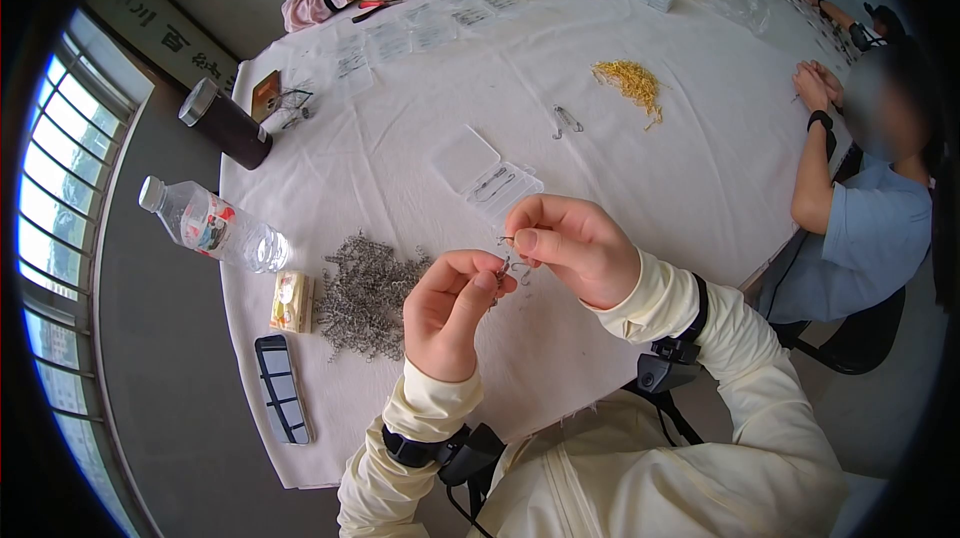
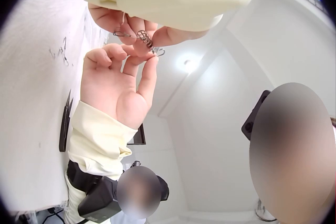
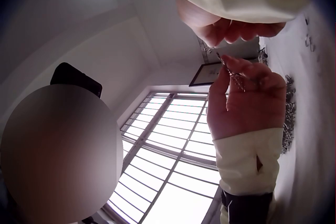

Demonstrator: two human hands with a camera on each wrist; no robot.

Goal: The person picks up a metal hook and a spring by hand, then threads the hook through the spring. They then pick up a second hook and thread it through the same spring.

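Note:
My two hands are close together over the table. My left hand grips a small metal spring with wire hooks, between thumb and fingers. With thumb and index finger, my right hand pinches a thin wire end just above it; the fingertips hide most of this piece. A small hook shows at the right fingertips in the left wrist view. Behind the hands lies an open clear plastic case, with hooked wire pieces inside. A tangled heap of grey metal springs lies beside my left hand.
Left of the heap are a tissue pack, a phone, a water bottle and a dark flask. Farther back lie loose hooks, a yellow pile and several clear cases. A person sits at the right.

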